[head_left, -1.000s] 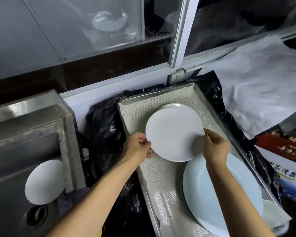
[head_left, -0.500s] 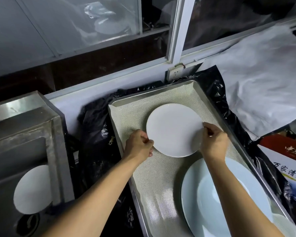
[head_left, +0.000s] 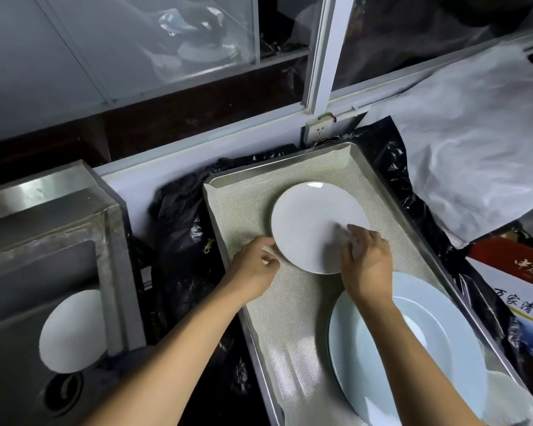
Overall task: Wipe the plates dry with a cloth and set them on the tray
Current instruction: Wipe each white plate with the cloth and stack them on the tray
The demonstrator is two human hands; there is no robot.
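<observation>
- A stainless steel sink (head_left: 59, 272) fills the left of the scene; a small round white plate (head_left: 71, 332) leans in its basin, just above the drain.
- Crumpled black plastic sheeting (head_left: 179, 235) covers the counter between the sink's right wall and the tray.
- A rectangular metal tray (head_left: 228, 247) lined with a pale woven mesh mat (head_left: 290, 309) runs from near right to far centre; its far rim stops just short of the white window frame (head_left: 319, 56).
- The left hand (head_left: 253, 269) rests over the tray's left edge, fingers loosely curled, its grip holding nothing, fingertips just beside the near-left rim of the round white plate.
- That round white plate (head_left: 308, 222) lies flat on the mat in the tray's far half, with bare mat on its left, far and right sides.
- The right hand (head_left: 366, 259) lies on the plate's near-right part with fingers spread and straight, its grip apart and pressing down.
- A large pale-blue round plate (head_left: 437, 339) fills the tray's near-right end, its far rim close to the white plate's near rim; the right forearm crosses above it.
- White plastic sheeting (head_left: 474, 133) and a printed carton (head_left: 517, 290) border the tray's right side.
</observation>
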